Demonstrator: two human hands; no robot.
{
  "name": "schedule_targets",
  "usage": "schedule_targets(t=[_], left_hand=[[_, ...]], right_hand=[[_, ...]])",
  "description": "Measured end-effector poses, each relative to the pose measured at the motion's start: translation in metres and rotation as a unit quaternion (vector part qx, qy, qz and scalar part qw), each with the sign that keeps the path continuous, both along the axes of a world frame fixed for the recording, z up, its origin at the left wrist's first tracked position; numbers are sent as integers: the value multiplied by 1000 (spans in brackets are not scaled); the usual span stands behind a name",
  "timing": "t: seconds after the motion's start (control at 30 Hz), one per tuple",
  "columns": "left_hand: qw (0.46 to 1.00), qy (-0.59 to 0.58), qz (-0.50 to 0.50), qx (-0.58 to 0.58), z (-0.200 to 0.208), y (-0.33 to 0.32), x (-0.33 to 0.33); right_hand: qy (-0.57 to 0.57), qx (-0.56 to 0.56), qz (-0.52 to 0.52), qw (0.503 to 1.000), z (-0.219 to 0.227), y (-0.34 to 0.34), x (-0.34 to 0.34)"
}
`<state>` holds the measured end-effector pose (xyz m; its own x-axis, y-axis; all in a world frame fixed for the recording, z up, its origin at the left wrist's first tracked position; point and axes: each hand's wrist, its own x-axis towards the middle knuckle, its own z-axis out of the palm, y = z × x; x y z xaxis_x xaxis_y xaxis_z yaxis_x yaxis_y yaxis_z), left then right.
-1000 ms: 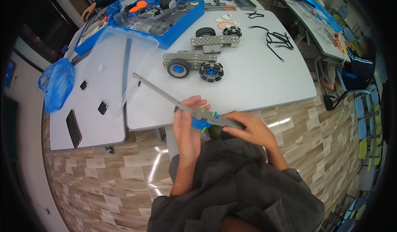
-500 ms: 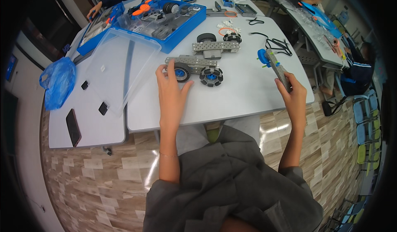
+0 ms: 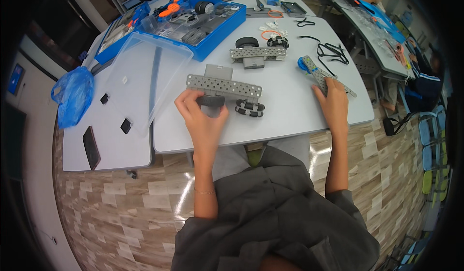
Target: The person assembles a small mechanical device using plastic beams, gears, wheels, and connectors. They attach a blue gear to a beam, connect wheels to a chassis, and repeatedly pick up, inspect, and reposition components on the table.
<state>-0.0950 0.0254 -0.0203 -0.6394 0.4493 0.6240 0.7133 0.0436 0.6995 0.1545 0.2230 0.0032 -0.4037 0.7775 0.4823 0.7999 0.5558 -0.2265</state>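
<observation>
My left hand [image 3: 200, 118] pinches the grey rubber-tyred wheel [image 3: 211, 101] of a wheeled assembly. That assembly's long perforated grey beam [image 3: 224, 84] faces up, with a grey motor block [image 3: 218, 72] behind it and a black-rollered omni wheel [image 3: 250, 108] at its right end. My right hand [image 3: 332, 99] is closed around a slim grey beam piece with a blue gear [image 3: 304, 64] at its far end; the fingers partly cover the beam. Between and beyond my hands, a second wheeled assembly [image 3: 258, 54] of similar make stands on the white table.
A blue parts bin [image 3: 220, 33] stands behind a clear plastic lid [image 3: 145, 73]. To the left lie a blue plastic bag [image 3: 73, 97] and a phone [image 3: 90, 147]. Black cables [image 3: 333, 53] and an orange ring [image 3: 270, 35] lie at the back right. Other people sit at the far tables.
My left hand has tipped the wheeled assembly, so its perforated beam now faces up and its motor block shows. The beam piece in my right hand has turned. The view has shifted slightly.
</observation>
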Motion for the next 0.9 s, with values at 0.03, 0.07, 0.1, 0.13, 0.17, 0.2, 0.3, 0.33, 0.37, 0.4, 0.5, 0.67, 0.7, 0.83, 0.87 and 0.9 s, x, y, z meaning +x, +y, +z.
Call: schedule_targets(t=[0.03,0.07,0.1,0.13,0.17,0.2,0.3,0.33,0.37,0.4,0.5,0.67,0.7,0.83,0.87,0.9], left_hand=[[1000,12,14,11,-2,-4,2],[999,19,21,18,-3,-8,5],[999,26,28,25,-5,-12,7],[998,30,36,35,-7,-15,9],[998,31,30,49,-9,-17,11],[997,27,24,65,-11,-19,13],[996,15,16,89,-16,-24,17],[995,9,11,96,-17,-25,18],[995,-5,2,101,-18,-27,19],[994,-20,-11,109,-18,-28,20],[988,-54,-67,129,-18,-35,25],[959,-133,-228,107,-21,-57,44],[942,-173,-259,124,-24,-62,48],[813,-379,-391,208,-36,-78,59],[721,-477,-433,256,-38,-82,61],[609,-563,-470,301,-39,-87,60]], right_hand=[[-2,-6,-1,1000,1,0,0],[-5,-12,-1,1000,2,0,0],[-3,-10,3,1000,3,0,1],[-4,-23,3,1000,4,0,2],[-1,-27,7,1000,5,1,4],[7,-20,17,1000,6,1,4],[11,-65,1,998,13,1,4],[-4,-24,-4,1000,16,-2,2],[-17,20,-11,1000,20,-7,-1],[-33,32,-44,998,26,-12,-5],[191,7,137,972,39,-47,-24],[153,-325,374,855,55,-118,-47],[113,-325,369,863,56,-125,-49],[37,-324,378,866,44,-147,-44],[29,-297,395,869,36,-152,-41],[39,-260,410,873,26,-159,-40]])
